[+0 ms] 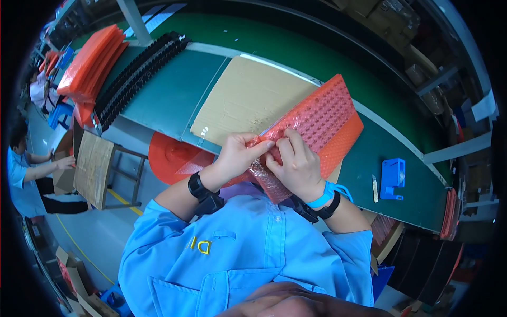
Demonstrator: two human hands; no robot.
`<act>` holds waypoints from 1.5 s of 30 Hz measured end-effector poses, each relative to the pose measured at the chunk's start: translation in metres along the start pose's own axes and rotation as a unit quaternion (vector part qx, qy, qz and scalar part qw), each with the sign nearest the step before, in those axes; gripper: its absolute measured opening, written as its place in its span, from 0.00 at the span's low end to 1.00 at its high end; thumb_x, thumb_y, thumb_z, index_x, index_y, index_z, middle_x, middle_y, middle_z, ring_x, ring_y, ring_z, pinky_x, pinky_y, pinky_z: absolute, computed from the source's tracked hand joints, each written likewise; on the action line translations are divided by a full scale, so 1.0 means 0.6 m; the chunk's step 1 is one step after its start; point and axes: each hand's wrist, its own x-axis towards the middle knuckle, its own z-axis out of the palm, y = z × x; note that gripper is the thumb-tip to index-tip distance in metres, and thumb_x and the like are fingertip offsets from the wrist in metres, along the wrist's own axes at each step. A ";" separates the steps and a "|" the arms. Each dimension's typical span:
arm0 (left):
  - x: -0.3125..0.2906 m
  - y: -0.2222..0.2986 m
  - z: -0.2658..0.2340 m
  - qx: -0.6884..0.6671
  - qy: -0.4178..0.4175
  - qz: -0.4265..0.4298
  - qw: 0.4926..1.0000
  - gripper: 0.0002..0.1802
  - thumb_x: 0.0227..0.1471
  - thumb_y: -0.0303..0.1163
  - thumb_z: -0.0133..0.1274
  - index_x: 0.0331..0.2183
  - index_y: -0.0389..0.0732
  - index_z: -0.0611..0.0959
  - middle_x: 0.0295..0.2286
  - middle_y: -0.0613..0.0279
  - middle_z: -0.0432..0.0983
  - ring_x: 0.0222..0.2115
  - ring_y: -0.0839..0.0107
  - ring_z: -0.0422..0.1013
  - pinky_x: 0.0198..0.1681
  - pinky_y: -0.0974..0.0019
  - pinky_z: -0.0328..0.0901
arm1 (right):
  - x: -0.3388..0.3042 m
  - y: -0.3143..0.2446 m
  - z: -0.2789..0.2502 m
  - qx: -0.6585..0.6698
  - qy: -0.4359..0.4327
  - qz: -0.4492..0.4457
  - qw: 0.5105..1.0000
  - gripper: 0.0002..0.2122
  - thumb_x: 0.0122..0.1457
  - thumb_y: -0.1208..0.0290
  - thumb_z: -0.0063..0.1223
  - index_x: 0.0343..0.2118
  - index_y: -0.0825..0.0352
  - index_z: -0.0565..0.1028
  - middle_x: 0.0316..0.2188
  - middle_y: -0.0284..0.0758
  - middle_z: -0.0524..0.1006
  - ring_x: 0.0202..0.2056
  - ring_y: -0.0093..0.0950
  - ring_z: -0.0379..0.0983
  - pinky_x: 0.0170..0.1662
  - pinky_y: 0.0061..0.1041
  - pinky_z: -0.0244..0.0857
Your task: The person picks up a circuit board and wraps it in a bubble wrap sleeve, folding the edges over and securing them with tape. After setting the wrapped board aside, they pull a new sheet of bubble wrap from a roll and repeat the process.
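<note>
Pack [340,145], red bubble-wrap: dark rows [323,117] showing through | left fingers [260,148], right fingers [293,143]: pinching its edge

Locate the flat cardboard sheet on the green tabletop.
In the head view, the cardboard sheet lies just beyond the left hand, mostly left of the held red bubble wrap, which partly hides it.

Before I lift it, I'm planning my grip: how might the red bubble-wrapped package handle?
The package may be fairly stiff: its face looks flat, its edge straight. The crumpled film near the left hand and right hand will probably flex, and its gloss suggests slipperiness.
</note>
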 end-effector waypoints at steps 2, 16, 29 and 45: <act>-0.005 0.001 -0.004 0.038 0.028 0.006 0.999 0.11 0.56 0.31 0.61 0.28 0.33 0.85 0.23 0.72 0.78 0.24 0.86 0.69 0.25 0.76 0.63 | 0.008 0.023 -0.017 0.154 -0.065 0.019 0.986 0.14 0.46 0.67 0.68 0.31 0.67 0.75 0.46 0.48 0.74 0.43 0.40 0.75 0.44 0.33 0.73; -0.064 0.113 -0.103 0.397 0.077 0.360 0.840 0.11 0.39 0.27 0.69 0.22 0.35 0.82 0.13 0.61 0.63 0.13 0.69 0.61 0.17 0.66 0.52 | -0.008 0.281 -0.090 0.493 0.019 0.230 0.839 0.24 0.57 0.67 0.64 0.53 0.66 0.67 0.51 0.35 0.71 0.52 0.25 0.68 0.58 0.28 0.62; -0.101 0.070 -0.142 0.495 0.054 0.418 0.760 0.15 0.36 0.29 0.70 0.31 0.36 0.87 0.15 0.63 0.70 0.14 0.73 0.64 0.18 0.69 0.55 | -0.105 0.136 -0.130 0.120 0.222 0.162 0.954 0.31 0.47 0.66 0.71 0.54 0.63 0.69 0.53 0.38 0.70 0.53 0.38 0.68 0.61 0.39 0.56; -0.098 0.070 -0.131 0.475 0.051 0.422 0.770 0.19 0.30 0.26 0.68 0.32 0.39 0.88 0.14 0.65 0.62 0.14 0.72 0.61 0.18 0.68 0.54 | -0.101 0.117 -0.116 -0.070 0.195 -0.010 0.978 0.13 0.38 0.73 0.69 0.29 0.55 0.77 0.44 0.31 0.75 0.43 0.33 0.70 0.58 0.48 0.54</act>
